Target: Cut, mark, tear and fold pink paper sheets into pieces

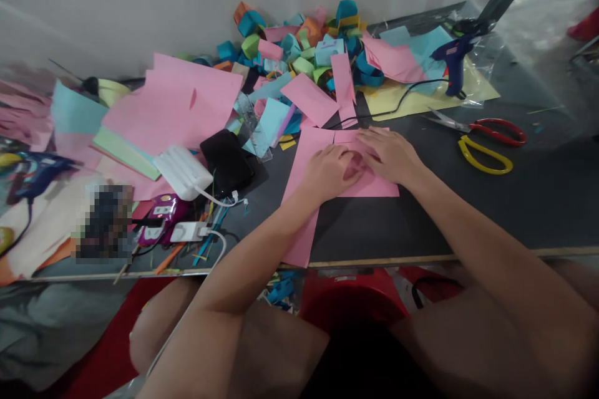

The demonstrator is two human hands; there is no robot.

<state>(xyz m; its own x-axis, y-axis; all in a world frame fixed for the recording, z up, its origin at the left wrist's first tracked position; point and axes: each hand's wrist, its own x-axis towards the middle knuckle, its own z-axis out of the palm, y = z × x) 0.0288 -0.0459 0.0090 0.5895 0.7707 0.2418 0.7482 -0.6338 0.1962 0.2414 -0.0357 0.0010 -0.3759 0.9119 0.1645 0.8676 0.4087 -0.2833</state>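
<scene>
Two pieces of pink paper lie in front of me on the dark table: a long strip at the left and a wider sheet at the right. My left hand rests on the pink paper, its fingers bent toward the right. Against the upper part of the wider sheet, my right hand lies with its fingers spread, close to the left fingertips. Both hands press on the paper and grip nothing visible. Scissors with one red and one yellow handle lie open to the right.
Coloured paper rings are piled along the wall. A blue glue gun stands back right, its cord crossing the table. At left are large pink sheets, a white power bank, a black pouch and another glue gun.
</scene>
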